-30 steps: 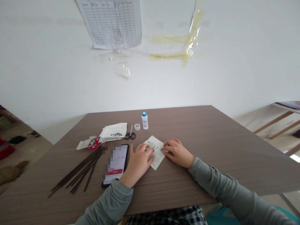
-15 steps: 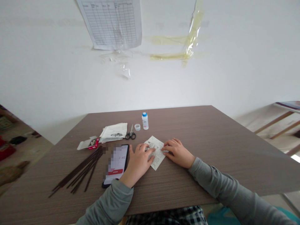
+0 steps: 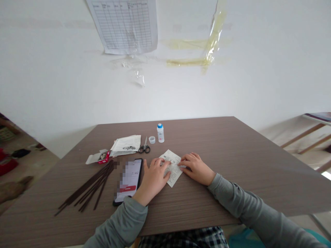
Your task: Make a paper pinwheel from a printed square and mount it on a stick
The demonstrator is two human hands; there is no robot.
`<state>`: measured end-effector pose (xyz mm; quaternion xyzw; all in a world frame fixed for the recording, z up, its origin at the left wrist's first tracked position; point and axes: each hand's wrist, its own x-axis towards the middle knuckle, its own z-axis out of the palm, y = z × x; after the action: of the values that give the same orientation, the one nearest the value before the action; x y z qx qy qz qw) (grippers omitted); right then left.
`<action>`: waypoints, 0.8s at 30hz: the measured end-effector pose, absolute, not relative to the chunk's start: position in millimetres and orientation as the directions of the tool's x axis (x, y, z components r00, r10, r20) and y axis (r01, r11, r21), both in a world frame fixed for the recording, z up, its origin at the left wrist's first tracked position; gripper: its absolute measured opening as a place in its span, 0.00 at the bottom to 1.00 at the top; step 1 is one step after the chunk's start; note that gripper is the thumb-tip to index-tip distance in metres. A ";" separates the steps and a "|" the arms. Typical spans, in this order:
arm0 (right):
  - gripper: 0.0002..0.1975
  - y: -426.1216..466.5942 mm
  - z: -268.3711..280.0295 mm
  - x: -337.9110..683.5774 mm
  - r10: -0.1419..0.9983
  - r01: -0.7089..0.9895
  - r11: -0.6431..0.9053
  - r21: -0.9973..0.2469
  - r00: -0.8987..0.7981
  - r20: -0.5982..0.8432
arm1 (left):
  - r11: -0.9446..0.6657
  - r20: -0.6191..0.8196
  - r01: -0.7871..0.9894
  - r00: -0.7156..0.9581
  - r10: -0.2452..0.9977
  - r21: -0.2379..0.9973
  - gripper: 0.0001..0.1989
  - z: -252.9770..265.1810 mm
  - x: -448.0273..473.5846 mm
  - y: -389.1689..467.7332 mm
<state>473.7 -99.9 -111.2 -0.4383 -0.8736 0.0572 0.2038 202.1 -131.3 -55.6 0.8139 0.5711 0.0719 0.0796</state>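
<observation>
Between the loosely spread left hand (image 3: 153, 177) and the curved right hand (image 3: 198, 169), the printed paper (image 3: 175, 173) is touched by both. Whether it is pinched at right cannot be told.

Off-white paper (image 3: 175, 169) with black print, grey sleeves (image 3: 241, 199), brown streaked table (image 3: 204, 139)

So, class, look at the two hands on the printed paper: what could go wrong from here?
The printed paper lies under the fingers of the left hand and right hand; uneven pressure might crease it or pull it askew.

The left sleeve comes close to the phone, so a shift of that arm could nudge it.

The small box stands open; if knocked, its small contents may scatter.
</observation>
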 end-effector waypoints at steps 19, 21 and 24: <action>0.14 -99.2 -109.5 472.6 0.813 0.752 0.580 -0.313 -0.515 0.271 | -0.367 0.066 0.910 0.361 0.930 0.193 0.23 -58.8 198.7 -129.7; 0.14 -98.5 -111.4 472.9 0.814 0.749 0.580 -0.320 -0.511 0.277 | -0.352 0.063 0.916 0.347 0.936 0.192 0.24 -58.7 198.8 -130.2; 0.14 -97.7 -114.2 474.2 0.800 0.736 0.598 -0.317 -0.520 0.301 | -0.341 0.077 0.921 0.333 0.940 0.186 0.28 -58.8 199.2 -130.3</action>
<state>474.2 -97.7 -114.2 -0.4421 -0.8684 0.0750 0.2115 199.2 -130.3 -58.8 0.8144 0.5713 0.0855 0.0545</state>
